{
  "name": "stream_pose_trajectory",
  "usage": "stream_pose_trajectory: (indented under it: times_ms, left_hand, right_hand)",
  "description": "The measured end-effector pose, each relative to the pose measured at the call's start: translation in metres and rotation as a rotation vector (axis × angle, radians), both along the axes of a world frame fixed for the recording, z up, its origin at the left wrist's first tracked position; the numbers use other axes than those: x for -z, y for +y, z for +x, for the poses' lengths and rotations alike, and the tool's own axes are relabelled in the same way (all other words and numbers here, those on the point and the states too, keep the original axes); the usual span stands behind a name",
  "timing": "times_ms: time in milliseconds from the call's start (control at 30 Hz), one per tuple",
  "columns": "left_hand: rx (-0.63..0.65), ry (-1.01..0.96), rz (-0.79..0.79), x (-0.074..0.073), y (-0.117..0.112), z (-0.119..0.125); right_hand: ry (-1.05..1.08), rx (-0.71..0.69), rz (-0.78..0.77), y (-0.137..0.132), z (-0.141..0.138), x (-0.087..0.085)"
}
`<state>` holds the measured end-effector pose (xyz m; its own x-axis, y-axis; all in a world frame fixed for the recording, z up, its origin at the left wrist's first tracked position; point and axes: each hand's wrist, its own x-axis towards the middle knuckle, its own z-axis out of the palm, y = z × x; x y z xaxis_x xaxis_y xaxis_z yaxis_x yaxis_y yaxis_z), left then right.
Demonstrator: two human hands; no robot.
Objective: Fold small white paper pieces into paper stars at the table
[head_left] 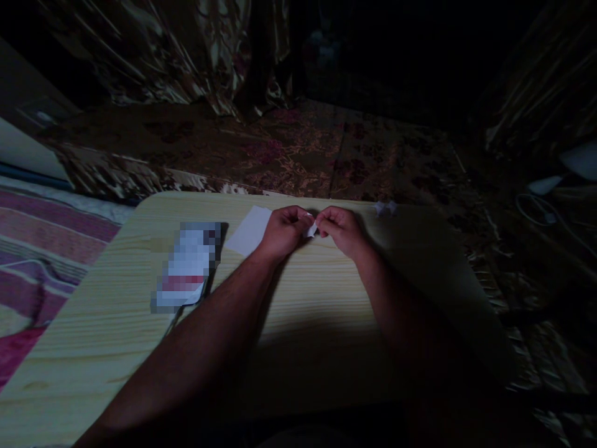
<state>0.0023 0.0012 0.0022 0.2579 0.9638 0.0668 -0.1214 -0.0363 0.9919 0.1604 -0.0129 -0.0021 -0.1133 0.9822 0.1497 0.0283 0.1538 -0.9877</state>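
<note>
Over the far part of a light wooden table (321,298), my left hand (285,231) and my right hand (339,229) meet with fingertips pinched. Between them is a small white piece of folded paper (311,229), mostly covered by the fingers. Both hands are closed on it. A flat white sheet of paper (249,230) lies just left of my left hand, its right side partly hidden by that hand. Two small folded white paper pieces (385,208) stand close together near the table's far edge, right of my right hand.
A phone-shaped object (189,264), blurred out, lies on the table's left with a cable by its lower end. Striped bedding (41,249) borders the table on the left. Beyond the far edge is a patterned cloth-covered ledge (280,146). A white cable (536,211) lies at right.
</note>
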Motion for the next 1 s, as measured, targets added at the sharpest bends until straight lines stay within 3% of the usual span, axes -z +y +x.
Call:
stream_pose_trajectory:
  times_ms: [267,567,800,1000]
  left_hand:
    - [0.021,-0.212,-0.105,0.0,0.0053,-0.0009]
    - [0.029,-0.155,-0.066,-0.0005,0.0008,-0.0012]
    - [-0.103,-0.104,-0.031,0.0011,0.0006,0.0004]
    - [-0.096,-0.107,-0.023,-0.0016,-0.0011,0.0013]
  right_hand:
    - [0.128,0.13,-0.041,0.0052,-0.0001,0.004]
    - [0.221,0.125,-0.046,0.0088,0.001,0.0085]
    - [0.168,0.116,-0.045,0.0078,-0.0006,0.0083]
    - [0.148,0.123,-0.062,0.0076,-0.0006,0.007]
